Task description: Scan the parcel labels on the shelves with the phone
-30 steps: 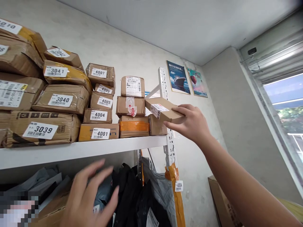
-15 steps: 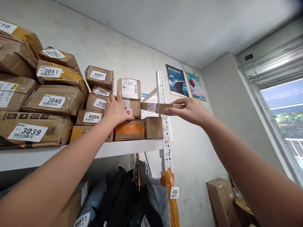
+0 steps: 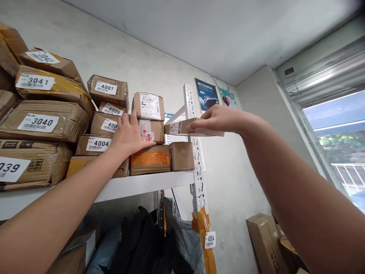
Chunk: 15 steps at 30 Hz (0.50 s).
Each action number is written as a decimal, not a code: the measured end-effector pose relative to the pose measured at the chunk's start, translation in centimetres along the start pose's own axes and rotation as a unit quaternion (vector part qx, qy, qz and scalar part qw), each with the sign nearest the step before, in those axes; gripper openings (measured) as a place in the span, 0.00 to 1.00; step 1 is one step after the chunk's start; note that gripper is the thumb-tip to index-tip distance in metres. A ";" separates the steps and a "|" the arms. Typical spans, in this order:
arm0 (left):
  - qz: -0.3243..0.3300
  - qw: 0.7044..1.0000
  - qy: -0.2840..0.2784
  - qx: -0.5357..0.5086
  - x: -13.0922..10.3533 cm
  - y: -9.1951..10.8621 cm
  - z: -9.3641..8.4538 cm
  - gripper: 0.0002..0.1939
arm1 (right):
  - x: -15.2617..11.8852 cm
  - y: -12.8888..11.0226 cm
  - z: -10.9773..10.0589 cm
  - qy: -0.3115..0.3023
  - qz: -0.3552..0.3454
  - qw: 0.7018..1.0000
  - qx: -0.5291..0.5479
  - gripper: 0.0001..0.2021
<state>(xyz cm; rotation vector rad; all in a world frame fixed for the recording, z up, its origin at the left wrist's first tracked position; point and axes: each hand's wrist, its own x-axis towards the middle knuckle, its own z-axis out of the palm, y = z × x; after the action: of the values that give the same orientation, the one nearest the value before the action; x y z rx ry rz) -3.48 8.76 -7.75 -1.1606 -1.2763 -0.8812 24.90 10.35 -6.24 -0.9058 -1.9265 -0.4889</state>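
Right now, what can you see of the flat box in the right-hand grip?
The flat box is thin, brown and looks like cardboard, with a white barcode label on its visible side. It is roughly level, held by the right-hand grip, which hides part of it. It hangs above the small brown box with a gap between, close beside the clear-taped box; whether it touches that one is unclear.

Left along the front edge of the shelf (image 3: 154,185), box 3040 (image 3: 70,118) carries yellow-taped box 3041 (image 3: 66,91). Beneath the shelf's right end, black bundles (image 3: 137,241) lie beside a grey bag (image 3: 184,238). Beyond that end are a ship poster (image 3: 207,94), a balloon poster (image 3: 227,99), a tall carton (image 3: 264,238) and a window (image 3: 339,125).
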 end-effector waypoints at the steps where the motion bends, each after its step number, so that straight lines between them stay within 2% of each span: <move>1: 0.001 1.000 0.001 -0.001 0.0 -0.1 0.0 0.65 | 0.4 -0.2 0.0 -0.005 0.012 1.000 -0.004 0.30; 4: 0.008 1.000 0.001 0.000 -0.1 -0.3 0.0 0.64 | 1.7 -1.1 1.4 0.003 0.053 0.998 0.019 0.28; 8: 0.012 1.000 0.003 -0.004 -0.3 -0.2 -0.1 0.64 | 3.7 -1.7 5.9 -0.009 0.038 0.997 0.059 0.27; 11: 0.010 1.000 -0.008 -0.001 -0.3 -0.1 0.0 0.65 | 4.7 -1.6 9.0 -0.018 0.026 0.998 0.059 0.30; 13: 0.009 1.000 -0.027 0.001 -0.2 0.0 0.1 0.66 | 4.4 -1.4 10.4 0.027 0.023 0.998 0.058 0.33; 15: 0.010 0.999 -0.051 -0.001 -0.1 0.1 0.1 0.69 | 2.8 -0.9 11.5 0.150 -0.004 0.985 0.084 0.30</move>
<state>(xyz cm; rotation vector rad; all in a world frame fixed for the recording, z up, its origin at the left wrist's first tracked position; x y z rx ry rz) -3.44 8.87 -7.84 -1.2314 -1.3447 -0.8171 16.81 18.34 -9.53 -0.6742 -1.6677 -0.4327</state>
